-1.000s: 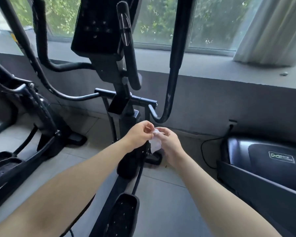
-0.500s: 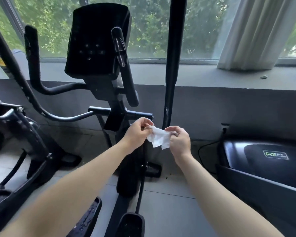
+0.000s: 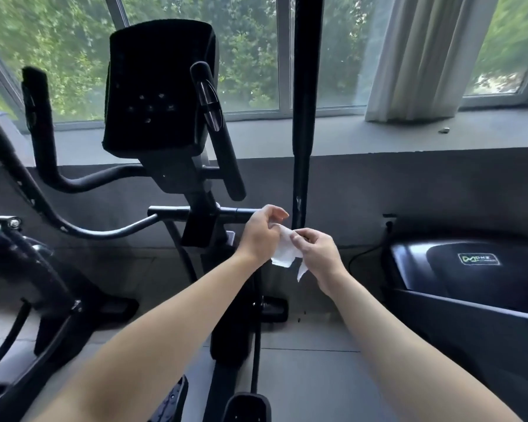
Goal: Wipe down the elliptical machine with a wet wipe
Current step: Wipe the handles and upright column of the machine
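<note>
Both hands meet in front of the elliptical [image 3: 177, 175], below and to the right of its console [image 3: 159, 86]. The left hand [image 3: 261, 236] pinches the upper edge of the wipe [image 3: 284, 252] between curled fingers and thumb. The right hand [image 3: 317, 254] pinches the opposite side, its fingers curled in toward the palm. The wipe is white, crumpled and partly unfolded. It hangs in the air between the two hands, and one corner dangles under the right hand. The left hand overlaps the right end of the crossbar [image 3: 177, 213] that runs below the console; whether it touches the bar cannot be told.

A padded grip [image 3: 217, 132] slants down along the console's right side, and a tall black pole [image 3: 302, 117] stands further right. Behind the console is a window [image 3: 250, 56] full of green leaves, with a pale curtain [image 3: 418, 56] far to the right. Low to the console's right sits a black machine [image 3: 470, 269] with a green logo. Straight below the console, two pedals [image 3: 247, 406] show at the picture's bottom edge. A second black frame [image 3: 19, 263] stands low on the console's left.
</note>
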`<action>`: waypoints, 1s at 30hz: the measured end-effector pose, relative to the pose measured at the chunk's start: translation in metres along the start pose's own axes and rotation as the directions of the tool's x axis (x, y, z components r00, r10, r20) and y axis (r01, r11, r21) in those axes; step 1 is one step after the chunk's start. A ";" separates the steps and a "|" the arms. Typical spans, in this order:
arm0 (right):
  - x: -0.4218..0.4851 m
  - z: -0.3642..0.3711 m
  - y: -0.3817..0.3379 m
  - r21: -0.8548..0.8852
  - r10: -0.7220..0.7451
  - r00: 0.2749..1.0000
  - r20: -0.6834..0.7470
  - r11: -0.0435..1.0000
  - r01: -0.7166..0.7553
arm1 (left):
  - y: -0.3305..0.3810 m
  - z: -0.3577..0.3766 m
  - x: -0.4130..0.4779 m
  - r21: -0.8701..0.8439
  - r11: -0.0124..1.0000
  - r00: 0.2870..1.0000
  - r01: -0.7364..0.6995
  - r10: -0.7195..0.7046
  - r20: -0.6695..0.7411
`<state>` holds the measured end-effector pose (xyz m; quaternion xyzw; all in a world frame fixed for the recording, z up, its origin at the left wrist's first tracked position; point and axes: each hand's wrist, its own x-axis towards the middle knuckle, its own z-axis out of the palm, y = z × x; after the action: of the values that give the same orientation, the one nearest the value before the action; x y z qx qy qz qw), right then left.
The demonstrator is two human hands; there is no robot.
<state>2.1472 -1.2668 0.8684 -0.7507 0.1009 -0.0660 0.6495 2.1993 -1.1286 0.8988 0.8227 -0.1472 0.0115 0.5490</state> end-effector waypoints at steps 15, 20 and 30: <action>0.006 -0.039 -0.016 0.454 0.200 0.977 0.070 0.866 -0.210 | 0.017 0.040 0.021 -0.426 0.857 0.956 0.289 -0.238 0.169; 0.018 -0.056 -0.011 0.467 0.118 0.992 0.044 0.875 -0.125 | 0.037 0.047 0.029 -0.718 0.560 0.886 0.413 -0.430 0.174; 0.031 -0.044 -0.019 0.616 0.058 0.988 0.146 0.776 -0.137 | 0.032 0.053 0.013 -0.490 0.872 1.000 -0.011 0.008 -0.007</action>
<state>2.1687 -1.3143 0.8931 -0.4901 0.0735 -0.0172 0.8684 2.1956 -1.1910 0.9089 0.6563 -0.1480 -0.0213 0.7396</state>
